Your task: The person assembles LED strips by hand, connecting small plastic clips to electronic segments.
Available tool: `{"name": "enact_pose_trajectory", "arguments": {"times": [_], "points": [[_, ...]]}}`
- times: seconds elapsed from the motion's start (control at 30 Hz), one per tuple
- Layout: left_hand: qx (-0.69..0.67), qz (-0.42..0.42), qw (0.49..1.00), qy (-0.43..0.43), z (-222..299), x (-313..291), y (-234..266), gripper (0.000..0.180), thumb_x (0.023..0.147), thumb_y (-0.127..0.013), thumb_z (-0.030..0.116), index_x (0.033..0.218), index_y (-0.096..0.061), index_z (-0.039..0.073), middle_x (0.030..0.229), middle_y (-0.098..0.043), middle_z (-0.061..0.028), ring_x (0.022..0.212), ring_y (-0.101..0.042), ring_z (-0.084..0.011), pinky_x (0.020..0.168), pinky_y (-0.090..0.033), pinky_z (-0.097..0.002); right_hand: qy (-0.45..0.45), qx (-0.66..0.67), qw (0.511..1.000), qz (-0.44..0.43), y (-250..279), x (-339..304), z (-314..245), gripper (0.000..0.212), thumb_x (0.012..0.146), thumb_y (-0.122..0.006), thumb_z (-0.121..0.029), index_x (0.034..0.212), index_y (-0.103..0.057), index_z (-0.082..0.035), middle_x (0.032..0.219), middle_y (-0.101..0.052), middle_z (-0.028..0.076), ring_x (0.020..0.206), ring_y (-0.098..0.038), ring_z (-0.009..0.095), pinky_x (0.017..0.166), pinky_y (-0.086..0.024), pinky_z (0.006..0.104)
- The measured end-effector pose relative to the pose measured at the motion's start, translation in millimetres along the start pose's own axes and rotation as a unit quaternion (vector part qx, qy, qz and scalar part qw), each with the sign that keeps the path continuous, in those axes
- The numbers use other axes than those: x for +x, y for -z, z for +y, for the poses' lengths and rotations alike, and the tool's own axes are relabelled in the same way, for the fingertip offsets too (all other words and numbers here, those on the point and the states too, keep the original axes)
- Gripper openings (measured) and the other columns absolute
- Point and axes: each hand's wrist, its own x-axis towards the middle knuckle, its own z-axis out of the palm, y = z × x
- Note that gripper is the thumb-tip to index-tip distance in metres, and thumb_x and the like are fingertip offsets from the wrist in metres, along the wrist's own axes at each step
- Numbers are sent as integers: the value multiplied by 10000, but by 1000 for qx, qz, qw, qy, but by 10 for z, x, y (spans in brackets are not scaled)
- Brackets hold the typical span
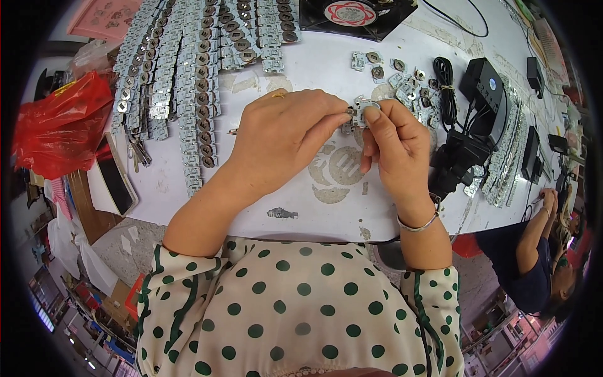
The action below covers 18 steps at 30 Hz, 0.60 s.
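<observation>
My right hand (399,139) pinches a small pale circuit board (361,108) between thumb and fingers above the table. My left hand (279,135) is closed, its thumb and fingertips pressed together at the board's left edge. What those fingertips hold is too small and hidden to name. A thin pointed end (233,132) shows beside the left hand's outer edge; I cannot tell what it belongs to. Beyond the right hand lies a loose pile of similar small boards (414,91), some with round dark parts.
Long strips of joined boards (204,94) cover the table's far left. A black fan (352,16) stands at the back. At right are a black power box (483,85), a coiled cable (445,88) and black adapters (458,157). A red bag (63,125) lies left; another person (527,264) sits right.
</observation>
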Motion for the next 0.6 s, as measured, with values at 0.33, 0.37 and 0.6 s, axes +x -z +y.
{"name": "enact_pose_trajectory", "arguments": {"times": [0.33,0.37,0.6], "points": [[46,-164,985,41,34,-22,114,215,820,-683,39,1033,-682,64,919,-688,-97,759,-658,-251,667,-516,-291,76,-335,938,51,300,109,-87,147,887,-650,-94,792,-632,17,604,-589,16,510,-488,39,466,-404,216],[46,-164,985,41,17,-17,139,215,820,-683,39,1033,-682,64,919,-688,-97,759,-658,-251,667,-516,-291,76,-335,938,51,310,106,-98,147,887,-650,-94,792,-632,17,604,-589,16,510,-488,39,466,-404,216],[-150,-182,953,191,-97,25,232,235,811,-717,55,1035,-669,-1,896,-701,-58,780,-648,-123,697,-526,-256,53,-249,960,-114,292,47,-190,185,892,-646,-128,802,-642,34,628,-617,41,545,-519,60,498,-418,230]]}}
